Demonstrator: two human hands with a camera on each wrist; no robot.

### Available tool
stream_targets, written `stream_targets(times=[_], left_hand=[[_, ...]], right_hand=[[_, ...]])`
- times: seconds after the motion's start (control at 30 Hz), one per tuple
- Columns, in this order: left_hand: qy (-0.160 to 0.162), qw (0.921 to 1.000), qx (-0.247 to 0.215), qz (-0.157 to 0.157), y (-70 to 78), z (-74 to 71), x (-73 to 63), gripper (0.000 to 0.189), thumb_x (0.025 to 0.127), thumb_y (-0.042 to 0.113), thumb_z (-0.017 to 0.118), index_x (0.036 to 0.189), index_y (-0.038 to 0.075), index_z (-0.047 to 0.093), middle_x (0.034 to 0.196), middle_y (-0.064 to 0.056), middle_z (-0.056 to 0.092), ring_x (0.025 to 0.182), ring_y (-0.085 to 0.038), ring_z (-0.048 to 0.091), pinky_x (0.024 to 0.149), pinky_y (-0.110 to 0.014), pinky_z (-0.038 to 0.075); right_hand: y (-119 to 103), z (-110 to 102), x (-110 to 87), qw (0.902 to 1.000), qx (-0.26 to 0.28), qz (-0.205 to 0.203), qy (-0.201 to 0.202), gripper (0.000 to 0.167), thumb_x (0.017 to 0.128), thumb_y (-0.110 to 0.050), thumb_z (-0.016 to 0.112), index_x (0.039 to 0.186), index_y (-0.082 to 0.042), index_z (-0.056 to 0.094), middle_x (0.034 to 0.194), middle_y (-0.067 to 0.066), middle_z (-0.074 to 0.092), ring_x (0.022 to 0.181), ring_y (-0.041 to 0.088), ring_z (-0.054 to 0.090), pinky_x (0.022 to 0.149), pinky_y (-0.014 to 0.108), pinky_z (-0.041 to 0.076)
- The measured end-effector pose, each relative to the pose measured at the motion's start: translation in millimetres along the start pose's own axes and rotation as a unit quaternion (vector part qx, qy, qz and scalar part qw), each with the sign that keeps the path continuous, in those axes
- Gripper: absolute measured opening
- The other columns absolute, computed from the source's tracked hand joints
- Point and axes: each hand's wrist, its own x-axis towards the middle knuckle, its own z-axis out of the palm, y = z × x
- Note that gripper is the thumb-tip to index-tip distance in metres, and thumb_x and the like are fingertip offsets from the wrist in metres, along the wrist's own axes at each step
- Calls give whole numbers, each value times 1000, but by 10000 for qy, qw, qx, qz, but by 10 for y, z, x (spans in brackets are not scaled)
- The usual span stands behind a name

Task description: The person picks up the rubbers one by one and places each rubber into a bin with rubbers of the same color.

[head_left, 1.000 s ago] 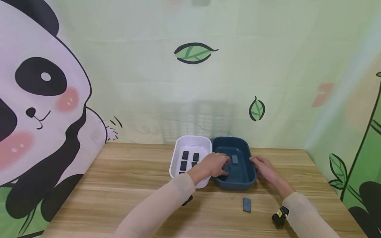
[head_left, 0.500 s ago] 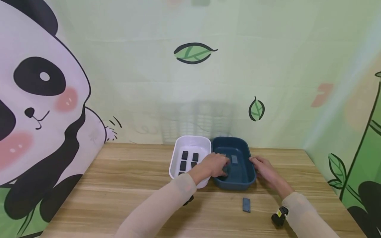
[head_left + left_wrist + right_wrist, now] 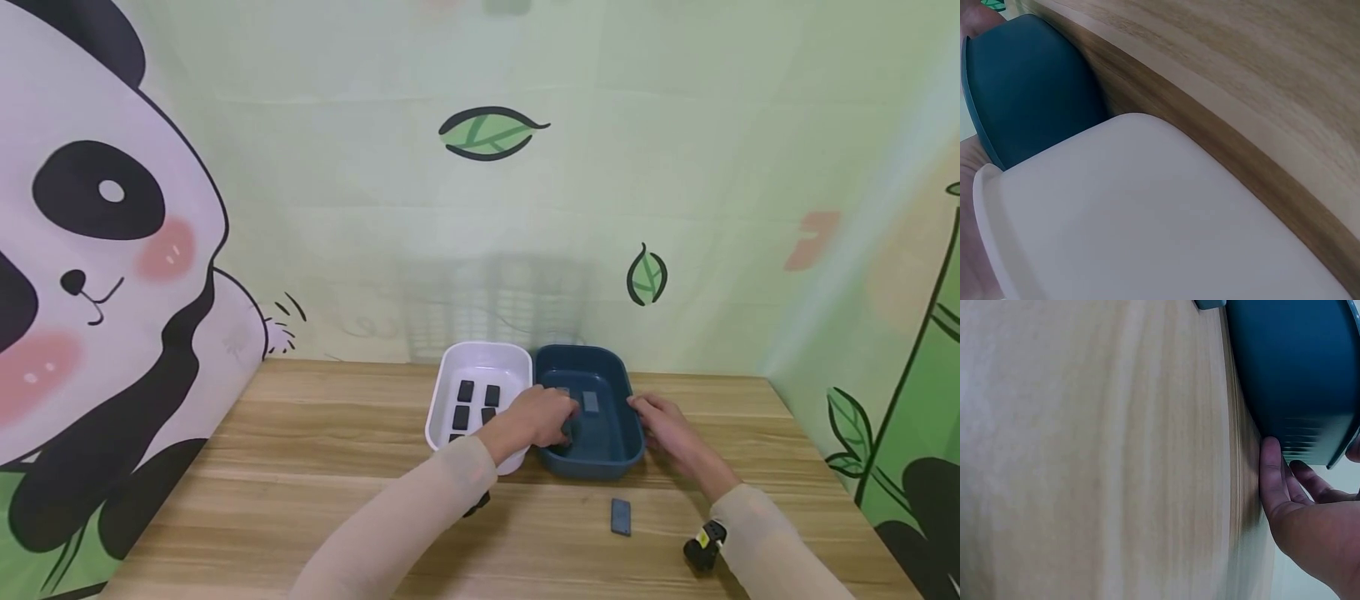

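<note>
A dark blue plastic basin (image 3: 592,458) stands beside a white basin (image 3: 435,417), their long sides together. My left hand (image 3: 542,415) reaches across the white basin into the blue one. Its curled fingers and thumb hold a small dark blue piece (image 3: 567,431), mostly hidden by the hand. A flat blue-grey rectangular piece (image 3: 591,402) lies on the blue basin's floor. My right hand (image 3: 667,427) holds the blue basin at its right side, thumb at the rim. In the right wrist view, its fingers (image 3: 1270,465) lie low against the outer wall.
Several small black rectangular pieces (image 3: 462,417) lie in the white basin, partly covered by my left forearm. Another blue-grey piece (image 3: 621,517) rests on the wooden table (image 3: 337,417) in front of the blue basin. A printed cloth (image 3: 360,208) hangs behind the table.
Both hands stay nearly in place. A bit of blue-grey now shows behind the left hand's knuckles inside the blue basin. The basins and the piece on the table have not moved.
</note>
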Motion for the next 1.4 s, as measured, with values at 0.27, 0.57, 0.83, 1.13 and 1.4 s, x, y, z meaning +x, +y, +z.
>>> stream_targets(times=[0.27,0.57,0.83,1.13,1.4], left_hand=[[-50,10000,-48,1,-2,-4,3,38,93,38,84,126,20,76,118,3,73,103,-15,67,90,-31,54],[-100,9995,-287,-57,-9,-42,22,50,90,41,86,133,18,72,125,0,69,111,-16,66,95,-31,57],[127,9902,-1382,181,-61,-402,-119,58,94,33,84,144,11,64,138,-4,63,122,-16,63,104,-27,54],[730,9855,-1181,978,413,-539,-455,53,96,37,81,143,15,66,136,2,64,123,-9,61,104,-19,49],[259,9840,-748,1596,872,-312,-705,54,96,45,79,142,20,67,132,8,61,119,-3,58,96,-13,50]], right_hand=[[14,3,-5,10000,-58,-36,7,60,116,-34,39,156,10,36,156,31,45,144,43,46,117,54,44],[20,9,-1,10000,-60,-40,12,61,116,-35,38,157,10,35,156,31,45,142,42,48,116,53,46],[17,7,1,10000,16,-32,-44,63,116,-36,38,159,10,32,160,31,40,146,43,44,118,54,43],[21,-42,-23,9998,-139,-123,-82,63,116,-38,37,157,10,35,158,31,42,144,43,45,114,48,48],[34,-20,-4,9998,-146,-146,-83,65,115,-37,39,157,12,34,161,31,37,147,45,42,116,50,46]])
